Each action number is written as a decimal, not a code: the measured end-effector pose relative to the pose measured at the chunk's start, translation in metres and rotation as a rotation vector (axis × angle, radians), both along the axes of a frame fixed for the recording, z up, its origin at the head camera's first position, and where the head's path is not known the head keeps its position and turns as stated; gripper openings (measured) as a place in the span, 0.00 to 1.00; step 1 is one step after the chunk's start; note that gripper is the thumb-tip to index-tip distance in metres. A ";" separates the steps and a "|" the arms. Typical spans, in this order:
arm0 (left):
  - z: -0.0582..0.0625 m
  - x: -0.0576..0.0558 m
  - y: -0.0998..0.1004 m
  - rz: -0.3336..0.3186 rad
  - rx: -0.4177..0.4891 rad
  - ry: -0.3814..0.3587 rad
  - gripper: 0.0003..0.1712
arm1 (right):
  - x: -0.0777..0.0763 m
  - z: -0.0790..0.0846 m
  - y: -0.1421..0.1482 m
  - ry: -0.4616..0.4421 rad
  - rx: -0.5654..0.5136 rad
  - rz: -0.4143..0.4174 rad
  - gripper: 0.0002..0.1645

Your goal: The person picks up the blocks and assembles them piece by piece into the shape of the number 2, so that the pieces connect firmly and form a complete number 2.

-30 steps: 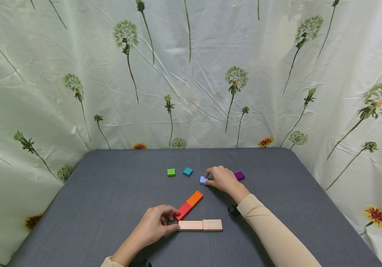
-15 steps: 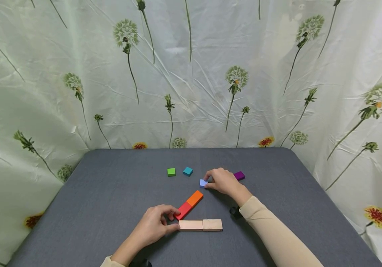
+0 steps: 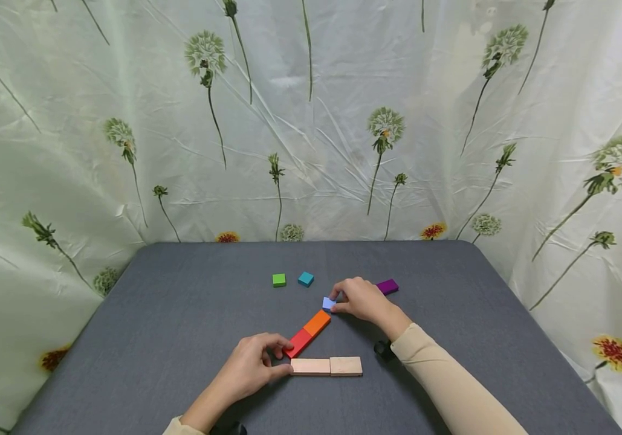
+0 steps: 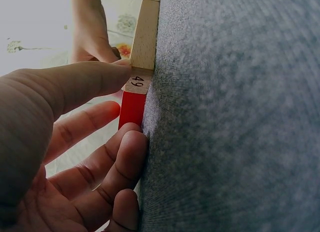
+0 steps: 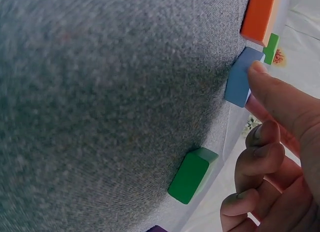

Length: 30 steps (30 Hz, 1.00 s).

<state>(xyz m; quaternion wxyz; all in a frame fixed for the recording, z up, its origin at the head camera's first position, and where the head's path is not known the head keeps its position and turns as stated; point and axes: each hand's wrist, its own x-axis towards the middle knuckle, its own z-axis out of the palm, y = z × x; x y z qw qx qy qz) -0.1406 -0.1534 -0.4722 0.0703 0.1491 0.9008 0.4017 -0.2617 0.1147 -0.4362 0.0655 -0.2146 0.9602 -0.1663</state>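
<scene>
Light-blue rectangular block sits just beyond the end of an orange rectangular block — right hand pinches it, a hold likely suiting small shifts. Left hand, fingers loosely bent, gripping nothing, touches red rectangular block and pale wooden block at neighbouring ends — steadying both, I'd guess.

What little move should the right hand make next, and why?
Perhaps nudge the light blue block against the free end of the orange block: the right hand pinches it close by, and the orange block already continues the red block in a slanting line.
</scene>
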 end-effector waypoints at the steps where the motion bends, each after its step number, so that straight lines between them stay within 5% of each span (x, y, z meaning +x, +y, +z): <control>1: 0.000 0.000 0.000 -0.001 -0.002 0.000 0.17 | 0.000 0.000 0.000 -0.002 -0.003 -0.001 0.10; 30: 0.001 0.000 0.001 0.010 -0.003 -0.002 0.18 | 0.002 -0.001 0.006 0.006 -0.032 0.074 0.12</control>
